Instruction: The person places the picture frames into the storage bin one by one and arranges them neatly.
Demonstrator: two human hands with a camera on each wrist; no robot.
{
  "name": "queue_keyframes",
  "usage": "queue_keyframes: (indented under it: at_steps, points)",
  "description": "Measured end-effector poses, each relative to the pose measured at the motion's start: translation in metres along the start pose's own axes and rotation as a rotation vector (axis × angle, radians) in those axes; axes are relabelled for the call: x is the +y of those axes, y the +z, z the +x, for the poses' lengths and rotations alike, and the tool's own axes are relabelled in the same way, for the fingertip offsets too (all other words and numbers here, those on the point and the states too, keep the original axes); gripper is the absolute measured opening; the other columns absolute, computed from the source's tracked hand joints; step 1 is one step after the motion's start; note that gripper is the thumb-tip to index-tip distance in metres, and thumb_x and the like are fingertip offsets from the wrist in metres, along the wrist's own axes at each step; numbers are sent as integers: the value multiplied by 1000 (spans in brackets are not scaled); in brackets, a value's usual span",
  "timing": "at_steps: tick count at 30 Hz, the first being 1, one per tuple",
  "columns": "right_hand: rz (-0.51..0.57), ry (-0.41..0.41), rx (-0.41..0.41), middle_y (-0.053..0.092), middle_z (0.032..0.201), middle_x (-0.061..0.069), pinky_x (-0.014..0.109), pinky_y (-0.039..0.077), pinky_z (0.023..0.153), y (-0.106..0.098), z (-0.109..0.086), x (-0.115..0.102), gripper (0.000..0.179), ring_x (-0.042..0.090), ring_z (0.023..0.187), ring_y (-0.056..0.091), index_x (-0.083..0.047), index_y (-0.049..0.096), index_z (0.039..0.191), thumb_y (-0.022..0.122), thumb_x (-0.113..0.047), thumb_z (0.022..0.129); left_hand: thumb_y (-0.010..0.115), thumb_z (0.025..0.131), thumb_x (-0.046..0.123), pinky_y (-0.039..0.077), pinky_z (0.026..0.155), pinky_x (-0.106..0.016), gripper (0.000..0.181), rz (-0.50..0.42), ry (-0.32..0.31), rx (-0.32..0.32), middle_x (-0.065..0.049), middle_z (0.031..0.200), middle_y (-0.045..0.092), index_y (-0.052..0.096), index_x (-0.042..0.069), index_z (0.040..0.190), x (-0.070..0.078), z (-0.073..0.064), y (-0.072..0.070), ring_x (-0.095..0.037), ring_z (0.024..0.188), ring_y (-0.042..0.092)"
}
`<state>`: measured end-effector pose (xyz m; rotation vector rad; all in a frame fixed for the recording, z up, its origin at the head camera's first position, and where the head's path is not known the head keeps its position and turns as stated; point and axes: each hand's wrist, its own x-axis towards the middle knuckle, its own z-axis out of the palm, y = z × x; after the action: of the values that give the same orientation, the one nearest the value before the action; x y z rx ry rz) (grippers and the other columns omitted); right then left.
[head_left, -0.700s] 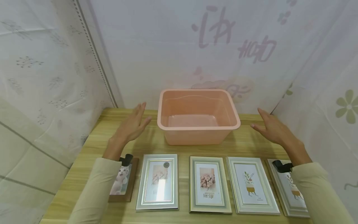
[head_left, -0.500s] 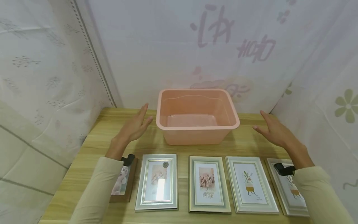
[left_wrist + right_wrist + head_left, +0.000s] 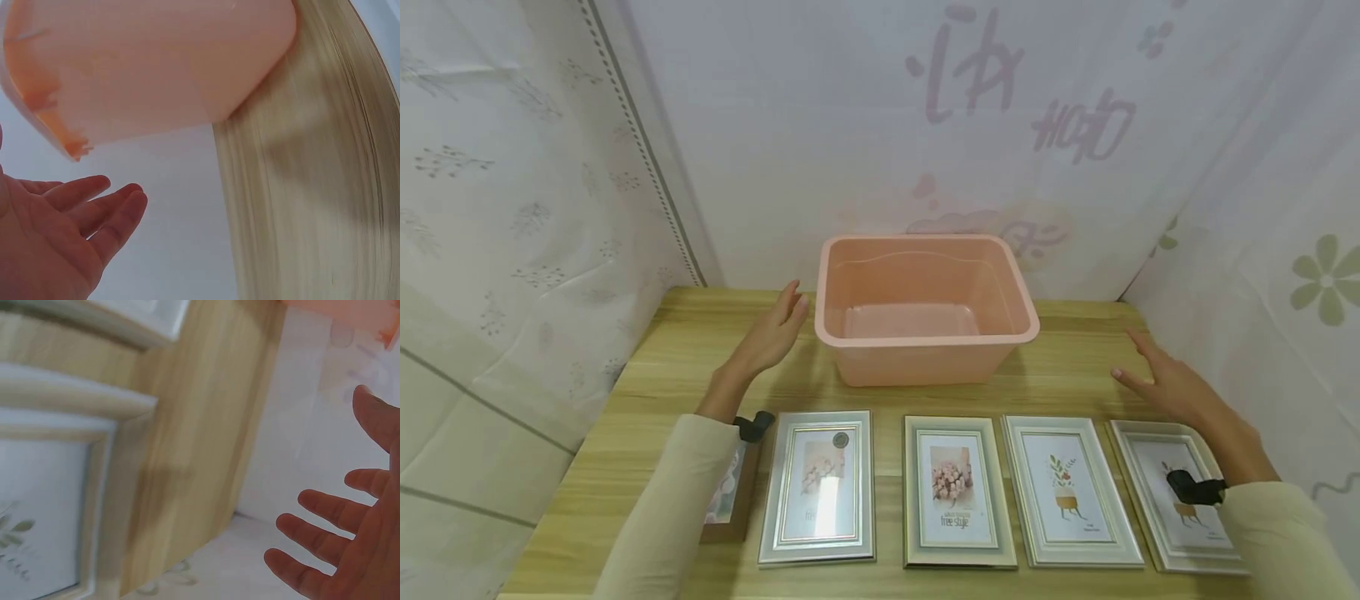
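Pink bin stands upright against a white printed cloth, set at the back of a wood-grain table. Its smooth, seemingly thin plastic walls should make it light, a little springy and slightly slick; the surest hold would be under the turned-out rim at the two short ends.

Along the near side lie five picture frames, face up: a brown one partly hidden by a sleeve, a silver one, a pale gold one and two whitish ones with plant prints. They look stiff and modest in weight; glare on the silver one suggests a glossy, possibly breakable front, so the outer edges would be the place to grip.

Both hands are raised and hold nothing. The left hand, fingers extended, hangs just beside the bin, apart from it. The right hand, fingers spread wide, is farther off, near the table's right edge. Black mounts sit at the wrists.
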<state>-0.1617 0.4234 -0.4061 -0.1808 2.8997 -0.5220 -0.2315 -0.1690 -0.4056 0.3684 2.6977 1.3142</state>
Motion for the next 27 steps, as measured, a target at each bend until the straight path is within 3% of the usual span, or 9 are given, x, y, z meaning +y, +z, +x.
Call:
queue_keyframes:
  at_steps: [7, 22, 25, 27]
  points:
    - [19, 23, -41, 19, 150, 43, 79, 23, 99, 10, -11, 17, 89, 66, 130, 23, 8, 2, 154, 48, -47, 101, 22, 103, 57, 30, 116, -57, 76, -4, 6, 22, -19, 157, 33, 3, 10, 160, 3, 4, 6, -41, 139, 39]
    - [27, 45, -69, 22, 142, 50, 78, 27, 97, 30, -24, 48, 86, 69, 125, 26, 20, 11, 148, 51, -39, 101, 24, 98, 67, 35, 112, -59, 87, -12, -38, -36, -20, 156, 35, 1, 10, 160, 14, 16, 9, -41, 135, 44]
    - [34, 53, -77, 24, 140, 51, 78, 28, 97, 34, -26, 53, 84, 68, 124, 27, 22, 14, 146, 53, -37, 100, 26, 99, 65, 42, 106, -58, 85, -71, -22, -41, -22, 153, 38, 2, 10, 160, 18, 18, 16, -41, 128, 51]
    - [43, 55, -80, 25, 138, 52, 77, 29, 96, 37, -28, 57, 83, 69, 123, 29, 24, 15, 144, 54, -35, 100, 31, 101, 58, 47, 100, -59, 80, -163, -27, -53, -24, 148, 42, 4, 10, 159, 20, 19, 21, -41, 123, 54]
